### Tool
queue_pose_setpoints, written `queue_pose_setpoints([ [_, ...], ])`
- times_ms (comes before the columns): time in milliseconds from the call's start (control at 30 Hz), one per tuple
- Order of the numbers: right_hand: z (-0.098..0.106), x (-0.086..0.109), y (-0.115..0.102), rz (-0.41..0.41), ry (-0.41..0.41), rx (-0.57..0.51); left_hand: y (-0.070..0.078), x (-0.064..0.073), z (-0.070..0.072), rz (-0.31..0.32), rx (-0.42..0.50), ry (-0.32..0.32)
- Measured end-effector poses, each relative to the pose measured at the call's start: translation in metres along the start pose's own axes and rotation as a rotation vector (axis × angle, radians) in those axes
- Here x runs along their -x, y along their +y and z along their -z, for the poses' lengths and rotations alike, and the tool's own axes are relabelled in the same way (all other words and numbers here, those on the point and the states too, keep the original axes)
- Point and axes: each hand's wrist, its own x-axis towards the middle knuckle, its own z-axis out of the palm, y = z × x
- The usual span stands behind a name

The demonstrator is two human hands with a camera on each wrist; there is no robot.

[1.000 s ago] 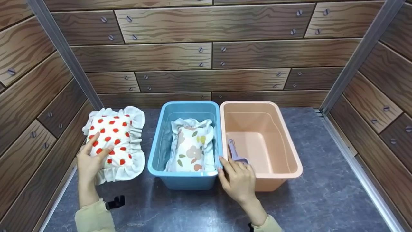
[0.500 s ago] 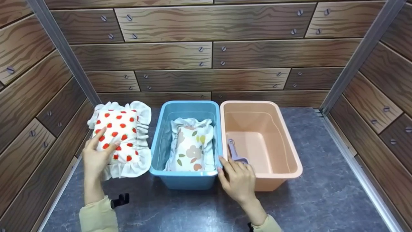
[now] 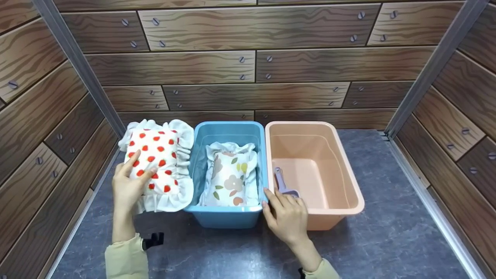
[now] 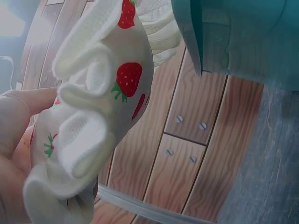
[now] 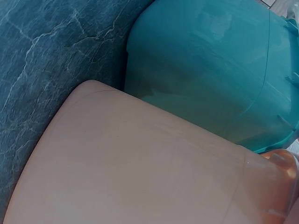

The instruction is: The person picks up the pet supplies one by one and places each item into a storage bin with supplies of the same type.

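My left hand pinches a small frilled pillow with a strawberry print, thumb and fingers pressing into its left side. The left wrist view shows the pillow's folded frill close up, raised beside the blue tub. In the head view its right frill overlaps the blue tub's left rim. A floral frilled pillow lies inside that tub. My right hand holds the front left corner of the peach tub, fingers hooked over its rim and thumb near the blue tub's corner.
A small purple scoop leans inside the peach tub, partly hidden by my right fingers. The two tubs stand side by side on a dark marbled surface. Wood-patterned walls enclose the back and both sides.
My left hand has carried the strawberry pillow rightward and slightly up, from beside the blue tub to overlapping its left rim. The right hand and both tubs have stayed put.
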Motion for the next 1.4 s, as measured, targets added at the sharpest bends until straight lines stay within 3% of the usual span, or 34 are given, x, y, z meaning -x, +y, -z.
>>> queue_pose_setpoints([
  [633, 0.0, 0.0, 0.0, 0.006, 0.007, 0.003, 0.012, 0.006, -0.005, 0.012, 0.065, -0.004],
  [1400, -0.001, -0.001, -0.001, -0.003, 0.008, 0.001, 0.02, 0.004, -0.024, 0.028, 0.147, -0.05],
])
